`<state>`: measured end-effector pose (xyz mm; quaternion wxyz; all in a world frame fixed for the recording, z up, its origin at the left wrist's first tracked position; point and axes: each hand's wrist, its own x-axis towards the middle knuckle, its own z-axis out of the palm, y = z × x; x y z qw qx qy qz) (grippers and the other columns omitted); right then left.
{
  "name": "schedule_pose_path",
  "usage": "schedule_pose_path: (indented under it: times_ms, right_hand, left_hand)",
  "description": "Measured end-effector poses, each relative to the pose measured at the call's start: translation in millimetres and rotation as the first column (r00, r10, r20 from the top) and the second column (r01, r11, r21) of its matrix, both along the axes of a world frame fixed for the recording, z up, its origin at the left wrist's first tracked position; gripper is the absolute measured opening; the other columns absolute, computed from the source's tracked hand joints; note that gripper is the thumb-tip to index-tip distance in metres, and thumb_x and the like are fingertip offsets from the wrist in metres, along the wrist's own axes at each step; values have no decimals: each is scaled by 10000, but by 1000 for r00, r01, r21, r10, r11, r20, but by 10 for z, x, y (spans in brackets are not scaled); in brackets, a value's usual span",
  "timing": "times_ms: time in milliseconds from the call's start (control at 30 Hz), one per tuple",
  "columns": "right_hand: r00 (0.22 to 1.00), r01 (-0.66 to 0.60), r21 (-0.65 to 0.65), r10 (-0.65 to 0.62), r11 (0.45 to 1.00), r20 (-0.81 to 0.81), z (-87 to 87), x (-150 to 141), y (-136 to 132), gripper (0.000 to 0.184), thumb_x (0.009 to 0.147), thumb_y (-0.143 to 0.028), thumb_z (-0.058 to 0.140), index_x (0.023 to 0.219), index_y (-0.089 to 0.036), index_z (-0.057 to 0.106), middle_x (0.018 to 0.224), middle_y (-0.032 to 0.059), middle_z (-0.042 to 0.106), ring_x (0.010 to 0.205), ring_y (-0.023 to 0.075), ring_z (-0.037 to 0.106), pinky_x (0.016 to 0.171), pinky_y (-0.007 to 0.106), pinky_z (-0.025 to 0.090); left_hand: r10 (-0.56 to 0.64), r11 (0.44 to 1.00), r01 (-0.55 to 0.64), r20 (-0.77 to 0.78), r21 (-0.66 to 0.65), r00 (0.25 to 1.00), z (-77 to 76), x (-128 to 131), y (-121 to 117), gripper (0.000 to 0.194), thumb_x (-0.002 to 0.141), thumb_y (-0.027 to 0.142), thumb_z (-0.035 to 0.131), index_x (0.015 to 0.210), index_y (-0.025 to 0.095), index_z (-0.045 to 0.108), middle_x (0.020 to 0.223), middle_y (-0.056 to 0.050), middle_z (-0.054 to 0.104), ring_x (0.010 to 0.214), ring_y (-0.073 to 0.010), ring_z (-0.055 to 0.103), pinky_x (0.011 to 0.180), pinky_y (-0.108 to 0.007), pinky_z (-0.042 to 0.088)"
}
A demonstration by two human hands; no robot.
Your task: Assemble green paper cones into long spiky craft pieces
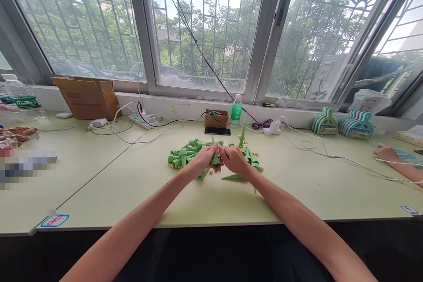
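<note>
My left hand (205, 158) is closed around a green plastic spike (216, 157), its point upward and its wider collar end toward me. Close against it, my right hand (233, 158) has its fingers curled in a pinch by the spike; whatever they hold is hidden. To the left lies a heap of green plastic spikes (183, 155). More green spikes with yellow pieces (253, 158) lie beside and behind my right hand, one standing point up (243, 134). A small yellow piece (211, 171) rests on the table just below my hands.
Behind the heap are a black phone (217, 131), a small cardboard box (216, 119) and a bottle (236, 111). White cables and a power strip (144, 119) run along the back. Another person's hand (387, 153) is at far right, near stacked plastic hangers (357, 125).
</note>
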<state>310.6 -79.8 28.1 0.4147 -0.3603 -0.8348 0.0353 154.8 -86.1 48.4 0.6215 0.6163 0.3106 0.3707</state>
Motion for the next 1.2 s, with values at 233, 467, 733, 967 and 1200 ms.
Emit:
schedule_pose_path:
  times_ms: [233,467,733,967,1200]
  right_hand:
    - [993,15,211,-40,977,114,14,14,-20,440,1000,-269,305,601,-200,476,541,26,565,513,137,484,578,270,315]
    - [978,9,328,-76,945,195,35,16,-17,436,1003,-288,265,633,-200,478,573,38,534,540,149,458,572,289,286]
    - [993,74,184,-90,980,81,21,-26,-25,423,1004,-296,300,622,-199,453,566,24,555,513,127,452,560,262,300]
    - [989,100,11,-99,995,-108,13,-14,21,430,1007,-334,305,617,-206,434,524,-1,546,500,122,467,577,245,346]
    - [976,102,-83,-116,991,-183,45,1,40,413,1003,-381,313,645,-204,420,502,-16,511,475,119,485,529,239,328]
  left_hand:
    - [-31,996,29,-25,-83,999,59,0,-54,513,897,596,419,771,120,564,542,-34,578,409,-132,548,392,-227,379]
    - [-60,991,55,-37,-118,998,46,-16,-25,539,841,648,478,663,141,515,541,-51,593,403,-135,542,398,-237,384]
    - [-17,993,17,7,-114,1000,27,-20,-14,461,872,582,484,732,145,533,550,-31,570,414,-120,516,403,-236,375]
    - [-42,992,54,106,-114,993,38,-11,-37,380,876,521,531,972,153,552,668,7,534,497,-107,551,434,-207,410]
    - [-53,994,62,96,-90,994,24,-4,-11,366,839,482,608,1028,177,533,730,9,527,524,-103,583,440,-208,449]
